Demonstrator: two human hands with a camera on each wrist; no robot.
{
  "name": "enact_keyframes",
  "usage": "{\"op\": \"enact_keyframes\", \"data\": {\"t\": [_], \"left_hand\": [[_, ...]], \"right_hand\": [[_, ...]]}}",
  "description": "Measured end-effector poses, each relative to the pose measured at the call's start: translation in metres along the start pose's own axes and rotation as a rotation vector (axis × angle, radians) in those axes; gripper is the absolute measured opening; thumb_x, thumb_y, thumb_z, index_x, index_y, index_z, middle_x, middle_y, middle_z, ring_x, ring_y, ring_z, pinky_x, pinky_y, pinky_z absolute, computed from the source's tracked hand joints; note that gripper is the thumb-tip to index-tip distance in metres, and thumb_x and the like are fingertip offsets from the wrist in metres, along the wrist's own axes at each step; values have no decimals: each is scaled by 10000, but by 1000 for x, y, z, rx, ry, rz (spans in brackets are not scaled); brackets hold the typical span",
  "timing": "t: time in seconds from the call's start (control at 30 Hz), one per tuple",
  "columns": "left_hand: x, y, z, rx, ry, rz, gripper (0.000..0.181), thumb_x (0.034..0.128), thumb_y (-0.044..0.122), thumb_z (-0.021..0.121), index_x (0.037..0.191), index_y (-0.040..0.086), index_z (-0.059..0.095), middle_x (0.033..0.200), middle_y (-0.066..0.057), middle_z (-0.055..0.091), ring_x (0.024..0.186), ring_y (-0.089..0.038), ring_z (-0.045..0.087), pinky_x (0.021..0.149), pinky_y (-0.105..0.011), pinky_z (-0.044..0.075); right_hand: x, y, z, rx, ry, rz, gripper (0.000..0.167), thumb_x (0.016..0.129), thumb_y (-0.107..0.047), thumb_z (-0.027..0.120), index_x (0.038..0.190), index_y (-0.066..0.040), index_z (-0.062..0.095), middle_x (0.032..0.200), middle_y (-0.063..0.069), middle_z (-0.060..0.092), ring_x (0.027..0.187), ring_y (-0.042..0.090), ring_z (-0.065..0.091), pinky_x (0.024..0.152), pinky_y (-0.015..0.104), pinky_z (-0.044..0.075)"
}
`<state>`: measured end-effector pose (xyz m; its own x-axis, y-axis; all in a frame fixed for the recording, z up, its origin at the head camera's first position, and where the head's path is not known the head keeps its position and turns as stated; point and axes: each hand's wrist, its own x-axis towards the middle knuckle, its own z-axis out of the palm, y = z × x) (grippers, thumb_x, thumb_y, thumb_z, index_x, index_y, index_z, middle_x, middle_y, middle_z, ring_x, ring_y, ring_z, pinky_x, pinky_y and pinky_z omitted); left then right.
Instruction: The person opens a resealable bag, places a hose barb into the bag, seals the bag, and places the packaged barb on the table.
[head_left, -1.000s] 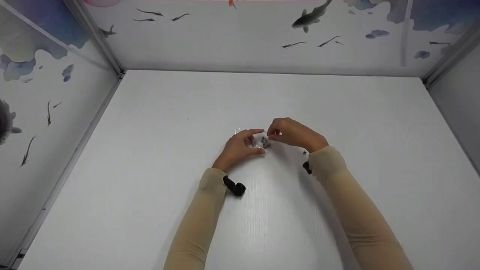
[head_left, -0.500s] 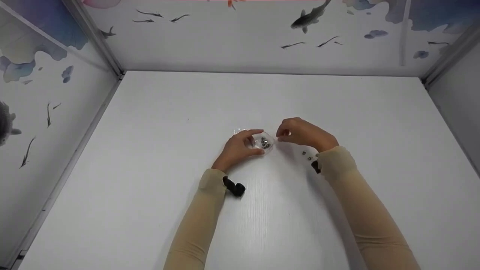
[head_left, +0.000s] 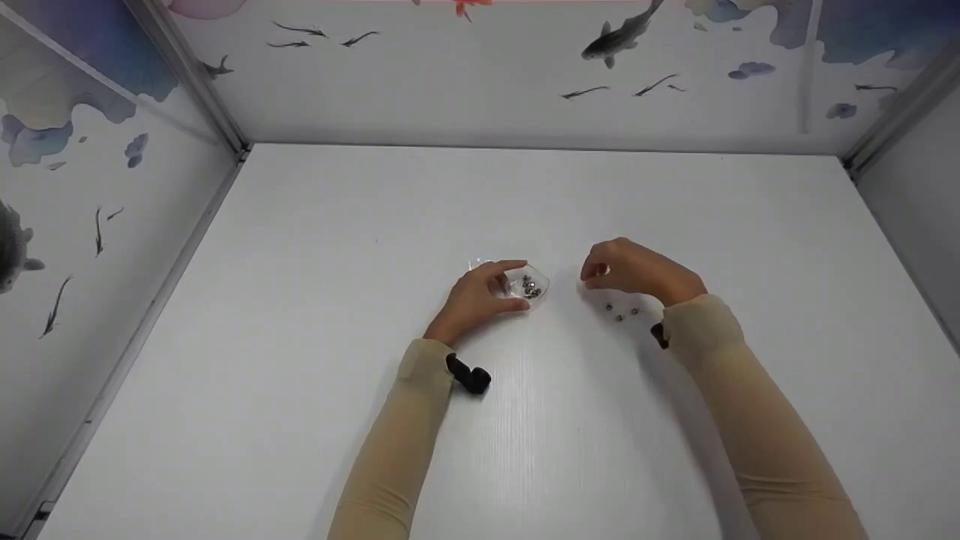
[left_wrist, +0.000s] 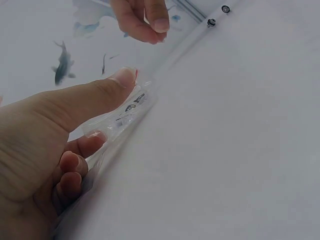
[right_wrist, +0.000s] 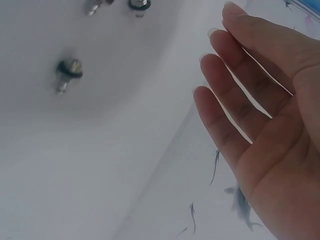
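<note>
My left hand (head_left: 476, 298) curls its thumb and fingers round a small clear container (head_left: 544, 283); small shiny metal pieces (head_left: 531, 287) lie inside it. Clear plastic wraps about the container (left_wrist: 117, 120) beside the left thumb in the left wrist view. To the right, my right hand (head_left: 637, 271) hovers over the table, thumb and forefinger tips close together; whether anything is between them cannot be told. Three small round metal pieces (head_left: 635, 311) with dark rings lie apart on the table below it. One such piece (right_wrist: 70, 70) shows blurred in the right wrist view.
The white table (head_left: 300, 375) has a printed wall (head_left: 465, 90) along its far edge and another wall (head_left: 112, 247) on its left. Black wrist-mounted devices stick out from both sleeves, the left one (head_left: 471, 375) low over the table.
My right hand has moved away from the container to the right, uncovering the loose metal pieces on the table. My left hand has stayed in place around the container.
</note>
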<state>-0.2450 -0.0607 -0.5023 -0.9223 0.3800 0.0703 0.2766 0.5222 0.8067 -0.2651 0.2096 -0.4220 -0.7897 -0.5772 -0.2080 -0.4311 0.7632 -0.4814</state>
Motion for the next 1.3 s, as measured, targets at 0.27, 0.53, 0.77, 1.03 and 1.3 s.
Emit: {"op": "enact_keyframes", "data": {"t": [0.27, 0.53, 0.77, 1.03, 1.3], "left_hand": [[-1, 1, 0, -8, -2, -9, 667, 740, 392, 817, 1350, 304, 561, 1018, 5, 617, 925, -138, 533, 869, -335, 429], [-1, 1, 0, -11, -8, -12, 668, 743, 404, 809, 1353, 300, 559, 1007, -1, 617, 910, -141, 527, 868, -333, 427], [-1, 1, 0, -23, -10, -18, 654, 748, 392, 810, 1348, 316, 560, 999, 15, 608, 906, -134, 525, 870, -330, 432], [0, 0, 0, -16, -10, -17, 643, 756, 398, 805, 1346, 317, 562, 1017, 15, 614, 916, -129, 534, 877, -338, 437], [-1, 1, 0, -16, -5, -16, 646, 754, 391, 808, 1347, 320, 559, 1013, 16, 609, 913, -131, 528, 866, -330, 434]], "right_hand": [[-14, 9, -5, 2, -57, 79, 160, 870, -66, 688, 1020, -100, 732, 1015, 38, 682, 981, 230, 580, 842, 407, 493], [-21, 11, -2, 10, -109, 137, 180, 858, -72, 698, 1019, -142, 737, 1030, 23, 671, 1030, 242, 551, 865, 412, 475], [-20, 12, 1, 4, -142, 158, 168, 846, -91, 719, 993, -167, 750, 1019, 10, 673, 1012, 226, 552, 821, 371, 483], [-18, 10, 4, 10, -154, 186, 171, 835, -80, 729, 974, -176, 755, 1018, 6, 673, 991, 216, 563, 840, 391, 493], [-16, 12, 7, 20, -149, 203, 167, 837, -73, 727, 964, -178, 754, 1035, 20, 670, 942, 205, 576, 815, 373, 510]]}}
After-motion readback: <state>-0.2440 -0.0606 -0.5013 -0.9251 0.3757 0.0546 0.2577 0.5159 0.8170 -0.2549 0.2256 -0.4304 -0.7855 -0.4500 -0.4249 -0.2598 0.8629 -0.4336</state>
